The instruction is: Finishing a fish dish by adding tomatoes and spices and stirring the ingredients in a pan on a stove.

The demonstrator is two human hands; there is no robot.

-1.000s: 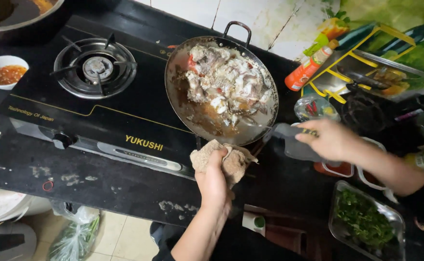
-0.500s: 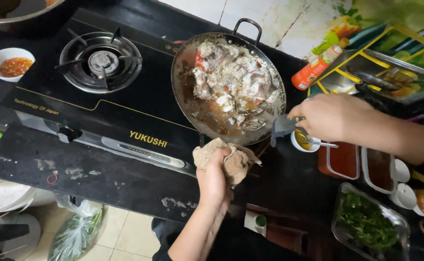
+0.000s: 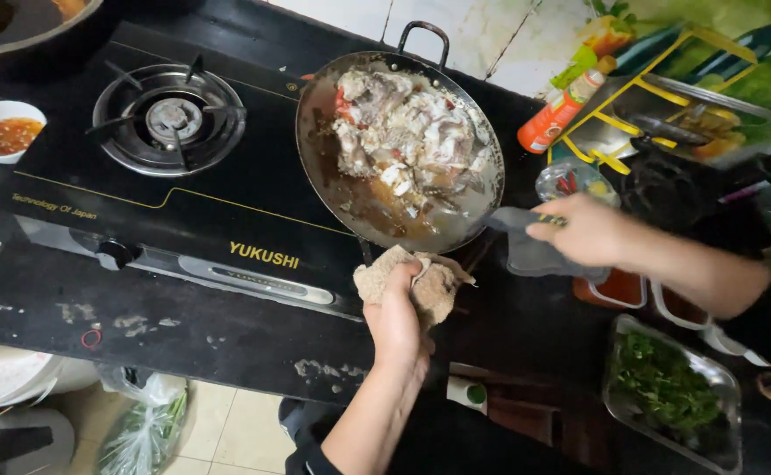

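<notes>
A round metal wok (image 3: pixel 308 132) sits on the right burner of a black gas stove (image 3: pixel 227 220), filled with pale meat pieces and sauce (image 3: pixel 403 141). My left hand (image 3: pixel 399 321) presses a brown cloth (image 3: pixel 434 286) against the wok's near edge, fingers closed on it. My right hand (image 3: pixel 589 230) reaches in from the right and grips a grey spatula (image 3: pixel 526 251) whose blade lies just off the wok's right rim.
The left burner (image 3: pixel 170 119) is bare, with a small white bowl of orange sauce (image 3: pixel 3 132) to its left. An orange bottle (image 3: pixel 566 110) and a yellow rack (image 3: pixel 618 163) stand behind my right hand. A tray of chopped greens (image 3: pixel 667 391) and red-filled containers (image 3: pixel 618 290) sit at the right.
My right hand has shifted slightly beside the wok's right rim. My left hand keeps its hold on the cloth. The view has drifted a little.
</notes>
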